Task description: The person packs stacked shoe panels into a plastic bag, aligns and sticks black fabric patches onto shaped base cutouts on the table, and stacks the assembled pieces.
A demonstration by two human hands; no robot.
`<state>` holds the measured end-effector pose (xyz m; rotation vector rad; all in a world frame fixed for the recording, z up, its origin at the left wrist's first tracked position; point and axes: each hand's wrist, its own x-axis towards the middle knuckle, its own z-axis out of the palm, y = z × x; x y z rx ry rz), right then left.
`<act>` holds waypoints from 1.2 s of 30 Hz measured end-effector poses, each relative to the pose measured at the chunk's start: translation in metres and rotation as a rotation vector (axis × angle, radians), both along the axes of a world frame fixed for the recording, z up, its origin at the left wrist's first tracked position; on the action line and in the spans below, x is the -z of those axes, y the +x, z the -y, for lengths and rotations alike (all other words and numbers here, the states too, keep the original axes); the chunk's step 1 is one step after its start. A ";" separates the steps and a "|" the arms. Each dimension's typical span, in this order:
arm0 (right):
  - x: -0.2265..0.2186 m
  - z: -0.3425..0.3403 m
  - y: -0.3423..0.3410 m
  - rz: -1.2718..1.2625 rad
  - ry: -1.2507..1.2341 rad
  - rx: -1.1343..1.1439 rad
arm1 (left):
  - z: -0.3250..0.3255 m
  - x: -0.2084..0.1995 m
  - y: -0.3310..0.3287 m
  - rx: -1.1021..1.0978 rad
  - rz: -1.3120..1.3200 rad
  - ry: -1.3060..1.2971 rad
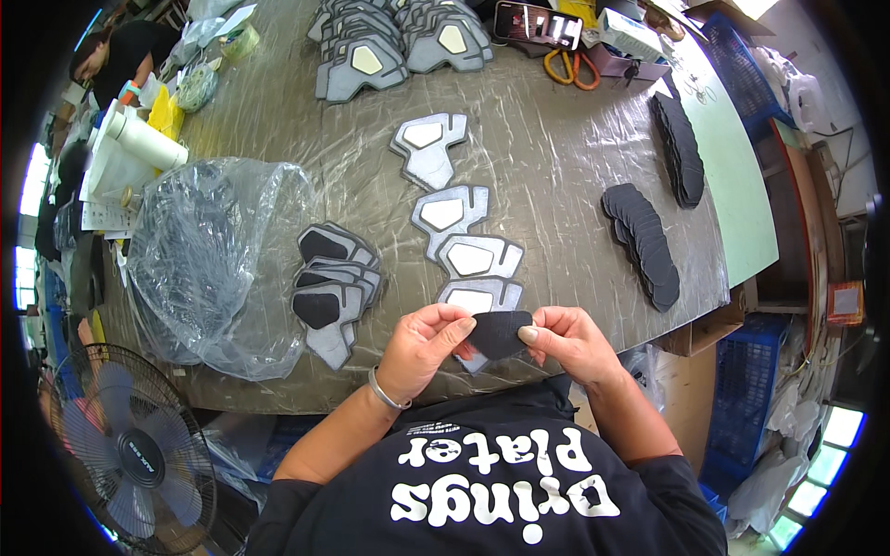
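Note:
Between both hands I hold a small black patch (pixel 502 334) near the table's front edge. My left hand (pixel 424 347) pinches its left end between thumb and fingers, and my right hand (pixel 571 343) pinches its right end. Just beyond and partly beneath the patch lies a column of grey cut pieces with white panels, the nearest one (pixel 480 296) partly hidden by my hands. Left of them, a small overlapping pile of grey pieces (pixel 326 320) has black patches in place of white. Two fanned rows of black patches, a nearer one (pixel 642 243) and a farther one (pixel 679 148), lie at the right.
A clear plastic bag (pixel 218 269) covers the table's left side. At the back sit stacks of grey pieces (pixel 364 60), a phone (pixel 538 25) and orange-handled scissors (pixel 573 70). A fan (pixel 139 454) stands at the front left. Another person (pixel 139 56) is at far left.

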<state>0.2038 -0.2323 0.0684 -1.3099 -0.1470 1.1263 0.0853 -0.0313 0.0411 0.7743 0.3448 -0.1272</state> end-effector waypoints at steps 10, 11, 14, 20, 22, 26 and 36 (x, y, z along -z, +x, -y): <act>0.010 -0.016 0.000 0.234 -0.324 0.076 | -0.010 0.016 -0.025 -0.013 0.406 1.747; 0.010 -0.021 -0.002 0.228 -0.329 0.068 | -0.010 0.017 -0.025 -0.012 0.394 1.742; 0.012 -0.034 -0.005 0.192 -0.346 0.073 | -0.009 0.019 -0.026 -0.022 0.377 1.767; 0.011 -0.044 -0.003 0.223 -0.407 0.023 | -0.009 0.024 -0.027 -0.116 0.383 1.727; 0.011 -0.045 -0.003 0.218 -0.417 0.020 | -0.009 0.024 -0.027 -0.089 0.398 1.766; 0.012 -0.048 -0.002 0.206 -0.436 0.022 | -0.010 0.024 -0.025 -0.073 0.403 1.772; 0.012 -0.051 -0.001 0.241 -0.483 0.017 | -0.008 0.025 -0.023 -0.003 0.385 1.845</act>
